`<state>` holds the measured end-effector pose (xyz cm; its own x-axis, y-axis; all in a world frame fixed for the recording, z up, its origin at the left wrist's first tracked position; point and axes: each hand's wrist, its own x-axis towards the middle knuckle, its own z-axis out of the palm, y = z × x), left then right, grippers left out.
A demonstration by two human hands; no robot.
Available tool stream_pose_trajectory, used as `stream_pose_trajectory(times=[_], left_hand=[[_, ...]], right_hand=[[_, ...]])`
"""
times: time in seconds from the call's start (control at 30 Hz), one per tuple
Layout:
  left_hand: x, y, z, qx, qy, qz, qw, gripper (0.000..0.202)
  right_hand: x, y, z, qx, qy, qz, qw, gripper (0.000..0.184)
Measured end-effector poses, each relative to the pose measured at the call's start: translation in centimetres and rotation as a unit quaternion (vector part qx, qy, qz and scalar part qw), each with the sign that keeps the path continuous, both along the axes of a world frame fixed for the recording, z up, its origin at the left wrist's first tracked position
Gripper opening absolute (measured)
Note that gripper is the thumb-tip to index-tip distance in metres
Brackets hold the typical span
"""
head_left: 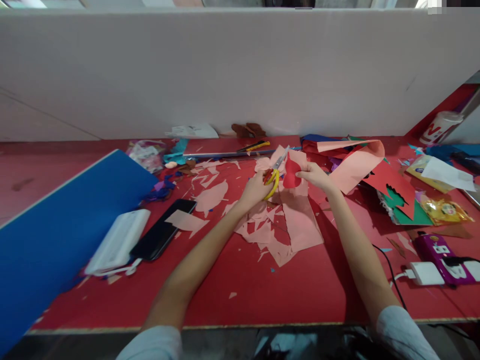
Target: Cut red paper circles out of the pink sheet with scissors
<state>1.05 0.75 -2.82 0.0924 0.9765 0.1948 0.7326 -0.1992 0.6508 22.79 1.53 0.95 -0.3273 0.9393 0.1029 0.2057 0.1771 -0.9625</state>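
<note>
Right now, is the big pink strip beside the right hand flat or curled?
Curled: the pink strip bends back on itself at its right end.

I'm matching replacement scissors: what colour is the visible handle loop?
Yellow; the scissors show best in the head view.

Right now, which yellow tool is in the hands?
The yellow-handled scissors, gripped in the left hand. The other yellow tool lies farther back, untouched, near the pale panel.

2 pale grey sleeves, bare forearms
</note>
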Motion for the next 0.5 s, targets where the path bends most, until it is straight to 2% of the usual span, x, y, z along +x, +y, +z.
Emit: stream_pose_trajectory(times=[0.07,0.13,0.27,0.4,0.5], left_hand=[[-0.1,0.0,-0.3,-0.006,0.06,0.028,0.998,0.031],[-0.1,0.0,-0.7,-0.019,0.078,0.041,0.996,0.028],[-0.3,0.4,-1.3,-0.016,0.027,0.072,0.997,0.034],[-0.8,1.0,-1.4,-0.005,-0.061,0.001,0.998,0.036],[-0.8,1.0,-1.1,0.008,-0.087,-0.06,0.994,0.047]], right_hand=[[0.0,0.1,-0.2,-0.007,0.008,-0.01,1.0,0.012],[0.1,0.1,-0.2,-0.009,0.014,-0.021,1.0,0.011],[0.2,0.2,-0.2,0.003,0.051,-0.037,0.998,0.012],[0.1,0.4,0.0,0.042,0.095,-0.068,0.992,0.016],[0.0,0.5,0.2,0.061,0.099,-0.093,0.989,0.017]])
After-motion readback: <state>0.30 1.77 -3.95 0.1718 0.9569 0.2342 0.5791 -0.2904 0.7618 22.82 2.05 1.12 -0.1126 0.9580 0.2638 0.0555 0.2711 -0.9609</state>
